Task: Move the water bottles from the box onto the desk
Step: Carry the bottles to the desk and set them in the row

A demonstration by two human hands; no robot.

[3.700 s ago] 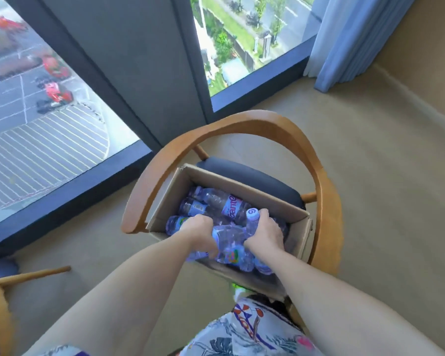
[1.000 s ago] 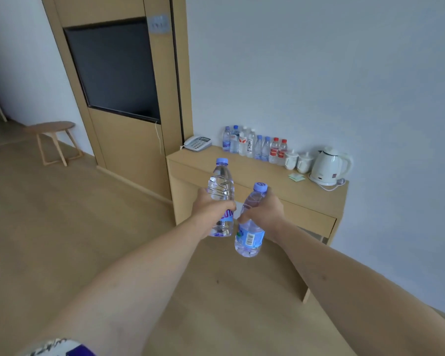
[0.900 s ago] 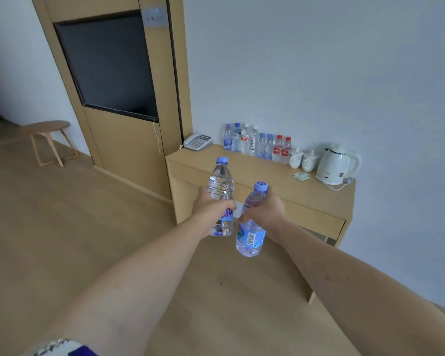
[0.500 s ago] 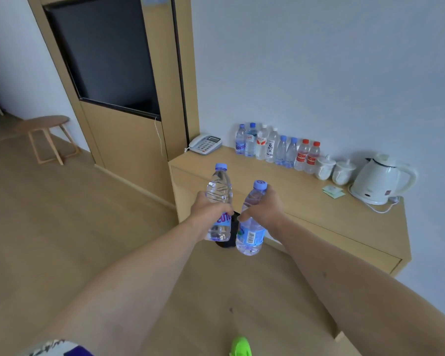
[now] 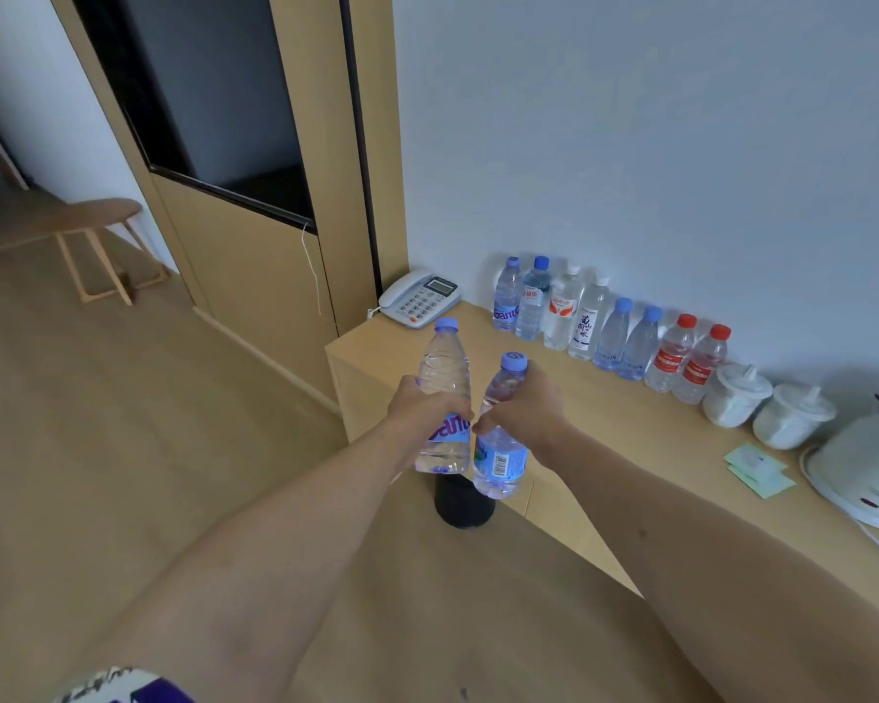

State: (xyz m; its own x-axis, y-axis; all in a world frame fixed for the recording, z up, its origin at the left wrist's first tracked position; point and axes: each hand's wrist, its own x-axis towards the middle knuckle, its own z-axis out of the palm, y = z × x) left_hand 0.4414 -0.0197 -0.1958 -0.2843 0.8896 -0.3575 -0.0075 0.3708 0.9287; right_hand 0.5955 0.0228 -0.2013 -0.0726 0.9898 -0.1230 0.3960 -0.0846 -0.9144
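Desk [image 5: 600, 423] nearer | each hand grips one bottle (upright) | eight on desk

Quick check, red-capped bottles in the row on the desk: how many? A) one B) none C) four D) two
D: the row of bottles against the wall on the desk ends with two red-capped bottles at its right end, next to the white lidded cups; the rest have blue or white caps.

A hotel room: desk [image 5: 630, 428] with telephone [image 5: 419, 300], kettle [image 5: 863, 469], lidded cups [image 5: 737, 395].
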